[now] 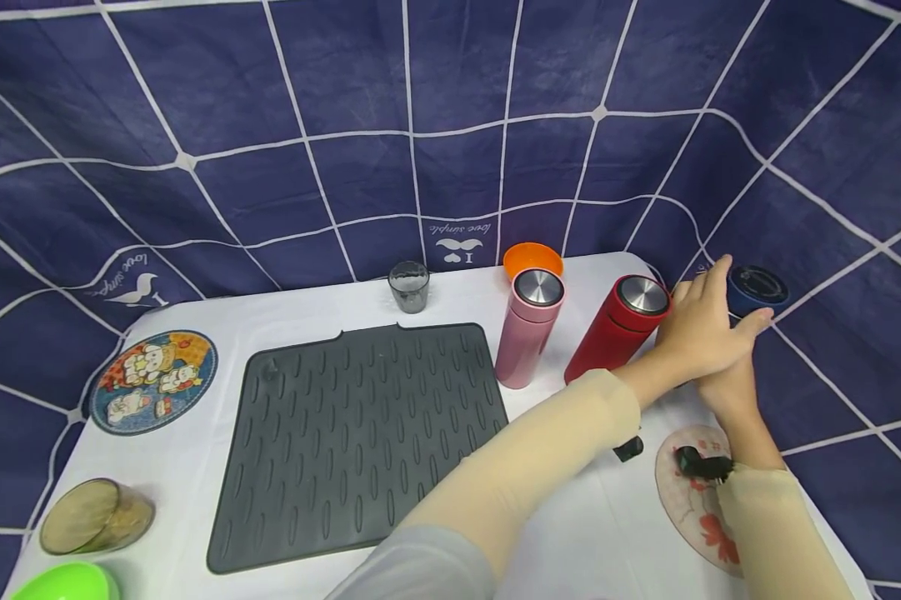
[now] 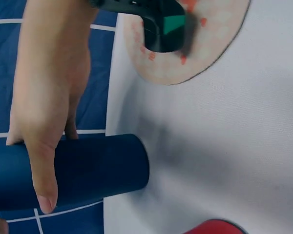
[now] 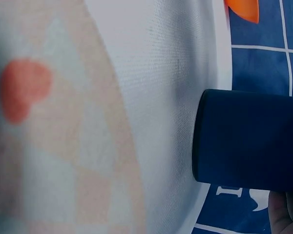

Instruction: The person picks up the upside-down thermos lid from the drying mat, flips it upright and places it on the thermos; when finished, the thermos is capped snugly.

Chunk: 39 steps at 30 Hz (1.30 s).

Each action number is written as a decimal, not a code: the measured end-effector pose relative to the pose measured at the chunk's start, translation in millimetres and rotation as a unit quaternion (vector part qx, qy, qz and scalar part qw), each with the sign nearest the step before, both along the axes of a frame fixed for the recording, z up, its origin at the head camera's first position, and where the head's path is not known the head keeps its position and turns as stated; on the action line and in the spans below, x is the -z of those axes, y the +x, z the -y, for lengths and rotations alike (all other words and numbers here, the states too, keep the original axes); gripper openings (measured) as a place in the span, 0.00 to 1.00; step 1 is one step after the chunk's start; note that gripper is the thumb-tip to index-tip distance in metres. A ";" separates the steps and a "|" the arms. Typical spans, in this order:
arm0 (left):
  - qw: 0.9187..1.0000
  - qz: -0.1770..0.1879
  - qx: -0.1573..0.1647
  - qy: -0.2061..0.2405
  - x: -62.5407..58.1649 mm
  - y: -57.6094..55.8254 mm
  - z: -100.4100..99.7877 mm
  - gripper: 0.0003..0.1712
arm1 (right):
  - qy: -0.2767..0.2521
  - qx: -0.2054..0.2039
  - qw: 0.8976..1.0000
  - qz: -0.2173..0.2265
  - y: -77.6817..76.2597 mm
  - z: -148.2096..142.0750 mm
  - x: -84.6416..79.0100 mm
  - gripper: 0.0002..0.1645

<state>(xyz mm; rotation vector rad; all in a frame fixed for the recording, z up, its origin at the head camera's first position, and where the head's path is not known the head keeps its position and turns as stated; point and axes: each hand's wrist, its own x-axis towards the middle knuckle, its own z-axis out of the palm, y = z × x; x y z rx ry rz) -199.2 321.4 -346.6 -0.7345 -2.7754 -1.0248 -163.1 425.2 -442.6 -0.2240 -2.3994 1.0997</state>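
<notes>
At the far right of the head view, both hands hold a dark blue thermos (image 1: pixel 758 287) with a dark lid. My left hand (image 1: pixel 701 329) is at its upper part, fingers on one side and thumb on the other. Lower down, my right hand (image 1: pixel 728 392) grips the body, partly hidden behind the left. In the left wrist view the right thumb lies across the blue thermos (image 2: pixel 102 165), whose base is at the table edge. The right wrist view shows the blue thermos (image 3: pixel 249 139) with fingertips (image 3: pixel 285 212) under its side.
A red thermos (image 1: pixel 623 325) stands left of the hands, beside a pink thermos (image 1: pixel 525 333) and an orange bowl (image 1: pixel 533 260). A floral placemat (image 1: pixel 693 500) lies beneath the right wrist. Farther left are a glass (image 1: pixel 409 287), grey mat (image 1: pixel 360 442), round placemat (image 1: pixel 153 383), brown glass (image 1: pixel 97 517) and green bowl (image 1: pixel 71 583).
</notes>
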 end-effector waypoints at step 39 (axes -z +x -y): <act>0.999 -0.031 0.007 0.030 -0.6 -1.9 4.6 0.47 | -0.056 -0.009 0.998 0.012 -4.4 -3.4 1.4 0.37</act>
